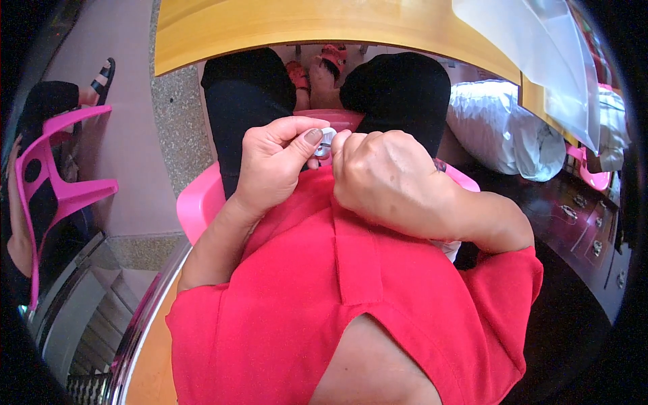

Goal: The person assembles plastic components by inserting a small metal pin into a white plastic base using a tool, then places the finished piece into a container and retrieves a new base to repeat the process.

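Observation:
A small white and clear piece with a shiny, metal-looking part [326, 140] is held in front of my chest, above my lap. My left hand [278, 158] pinches it between thumb and index finger. Close against its right side is my right hand [383, 172], closed, with the back of the hand turned up. The right thumb and index finger meet the edge of the piece. The other right fingers are curled under, so what they grip is hidden. Too little of the small piece shows to tell its kind.
A yellow tabletop [324, 25] lies ahead of my knees, with a translucent plastic sheet [540, 47] over its right end. White plastic-wrapped bundles [503, 125] stand at the right, by dark drawers [574, 216]. Another person sits on a pink chair [64, 192] at the left.

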`<state>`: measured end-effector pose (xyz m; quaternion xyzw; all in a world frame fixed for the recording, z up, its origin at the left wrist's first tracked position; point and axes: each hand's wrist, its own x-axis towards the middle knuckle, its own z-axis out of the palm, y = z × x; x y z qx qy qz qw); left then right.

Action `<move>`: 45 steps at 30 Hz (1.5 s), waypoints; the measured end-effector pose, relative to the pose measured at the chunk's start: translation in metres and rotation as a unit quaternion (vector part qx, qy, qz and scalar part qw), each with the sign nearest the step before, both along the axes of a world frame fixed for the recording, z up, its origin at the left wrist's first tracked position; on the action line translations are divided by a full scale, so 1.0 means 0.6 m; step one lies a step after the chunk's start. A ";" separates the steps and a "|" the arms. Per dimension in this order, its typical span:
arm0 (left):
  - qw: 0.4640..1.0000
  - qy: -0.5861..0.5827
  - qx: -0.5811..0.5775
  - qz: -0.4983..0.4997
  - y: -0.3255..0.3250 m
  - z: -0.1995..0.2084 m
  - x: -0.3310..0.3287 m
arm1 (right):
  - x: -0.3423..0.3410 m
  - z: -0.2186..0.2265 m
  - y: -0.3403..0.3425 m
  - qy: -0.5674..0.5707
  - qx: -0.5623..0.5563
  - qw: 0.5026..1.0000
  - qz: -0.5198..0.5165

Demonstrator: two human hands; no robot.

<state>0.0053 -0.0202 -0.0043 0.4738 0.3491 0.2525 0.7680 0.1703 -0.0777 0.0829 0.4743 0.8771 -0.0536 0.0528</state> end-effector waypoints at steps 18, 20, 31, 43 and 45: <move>0.996 -0.081 0.008 0.037 0.033 0.028 0.020 | 0.047 -0.013 -0.002 0.209 0.001 0.960 -0.189; 0.995 -0.091 0.023 0.033 0.047 0.041 0.015 | 0.061 -0.017 -0.007 0.279 0.027 0.935 -0.217; 0.755 0.082 0.589 0.275 0.369 0.280 0.157 | 0.102 -0.108 -0.034 0.310 -0.004 0.913 -0.265; 0.658 0.079 0.742 -0.100 0.312 0.164 0.400 | 0.120 -0.093 -0.037 0.279 -0.015 0.923 -0.266; 0.653 0.113 0.748 -0.043 0.317 0.102 0.422 | 0.116 -0.088 -0.039 0.282 -0.021 0.925 -0.253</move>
